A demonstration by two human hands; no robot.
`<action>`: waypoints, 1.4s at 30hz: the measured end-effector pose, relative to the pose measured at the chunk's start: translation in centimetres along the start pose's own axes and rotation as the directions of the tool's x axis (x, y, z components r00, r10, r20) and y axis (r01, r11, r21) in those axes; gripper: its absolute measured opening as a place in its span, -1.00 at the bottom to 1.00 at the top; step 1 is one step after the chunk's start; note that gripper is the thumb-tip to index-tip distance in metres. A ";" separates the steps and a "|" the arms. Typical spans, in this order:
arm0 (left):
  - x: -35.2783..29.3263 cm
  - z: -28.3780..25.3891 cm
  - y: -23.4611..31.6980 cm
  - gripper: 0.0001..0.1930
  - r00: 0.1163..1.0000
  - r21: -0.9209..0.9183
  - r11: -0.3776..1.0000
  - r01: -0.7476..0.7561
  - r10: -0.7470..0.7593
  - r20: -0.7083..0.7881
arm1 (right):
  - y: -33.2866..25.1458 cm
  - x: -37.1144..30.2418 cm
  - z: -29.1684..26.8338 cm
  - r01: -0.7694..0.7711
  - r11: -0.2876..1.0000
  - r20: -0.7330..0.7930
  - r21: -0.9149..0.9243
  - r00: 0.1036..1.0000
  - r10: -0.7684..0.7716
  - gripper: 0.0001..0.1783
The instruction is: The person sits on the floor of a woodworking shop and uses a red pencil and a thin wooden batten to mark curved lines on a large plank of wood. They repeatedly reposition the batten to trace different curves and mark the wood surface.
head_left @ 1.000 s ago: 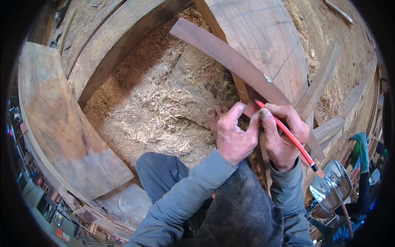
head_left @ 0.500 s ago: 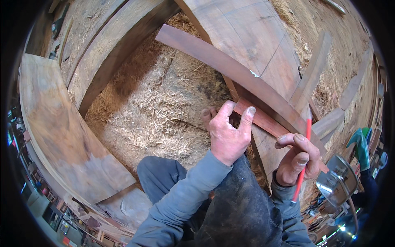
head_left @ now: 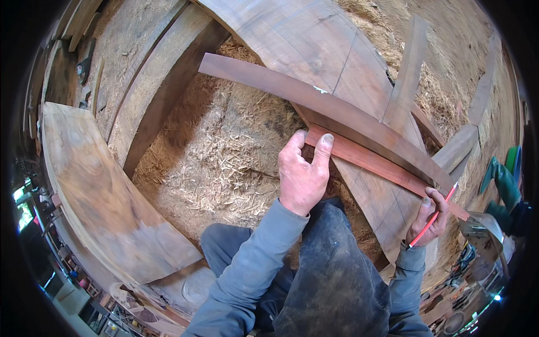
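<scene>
My left hand pinches the left end of a straight reddish wooden strip, thumb on top and fingers at its near edge. This strip runs along the near side of a curved brown wooden piece, over a wide pale plank with pencil lines. Toward the strip's right end, my right hand is closed around a red pencil. The pencil slants up and right, its tip by the right end of the curved piece. Whether the tip touches the wood I cannot tell.
Wood shavings cover the ground between the timbers. A broad curved plank lies at the left, beside a thick beam. Grey timbers stand at the right. A teal glove shows at the far right.
My right hand has moved right along the strip, and the pencil has tipped from nearly upright to a slant. My left hand keeps its hold on the strip's end. The view has shifted.
</scene>
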State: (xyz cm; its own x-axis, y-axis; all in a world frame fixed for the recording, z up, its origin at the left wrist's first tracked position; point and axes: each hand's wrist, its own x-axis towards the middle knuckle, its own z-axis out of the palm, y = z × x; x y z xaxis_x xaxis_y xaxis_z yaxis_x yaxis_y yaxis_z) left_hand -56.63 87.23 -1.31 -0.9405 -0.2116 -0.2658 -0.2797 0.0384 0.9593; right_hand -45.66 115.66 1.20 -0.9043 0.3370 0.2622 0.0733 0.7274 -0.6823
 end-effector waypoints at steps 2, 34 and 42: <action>0.0 0.1 -0.1 -0.72 1.000 -0.053 0.999 0.004 -0.004 0.006 | 1.5 -0.5 -0.6 -0.002 0.995 -0.047 -0.098 0.999 -0.002 -0.73; -0.5 0.5 -0.9 -0.77 0.997 -0.023 0.999 0.048 -0.049 -0.056 | 4.0 -1.6 -1.2 -0.031 0.969 -0.009 -0.245 1.000 0.030 -0.65; -4.5 -1.5 -0.1 -0.79 0.993 -0.082 0.991 0.109 -0.105 0.054 | 5.7 -3.8 -5.7 0.249 0.953 0.190 -0.172 0.958 -0.216 -0.63</action>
State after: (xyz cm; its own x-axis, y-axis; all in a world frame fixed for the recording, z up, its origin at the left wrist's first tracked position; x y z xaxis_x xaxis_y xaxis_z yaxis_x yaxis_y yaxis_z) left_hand -52.13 86.75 -0.10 -0.9150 -0.1616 -0.3698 -0.3640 -0.0650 0.9291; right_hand -39.42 121.93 0.16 -0.9618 0.0522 0.2688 -0.0831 0.8798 -0.4680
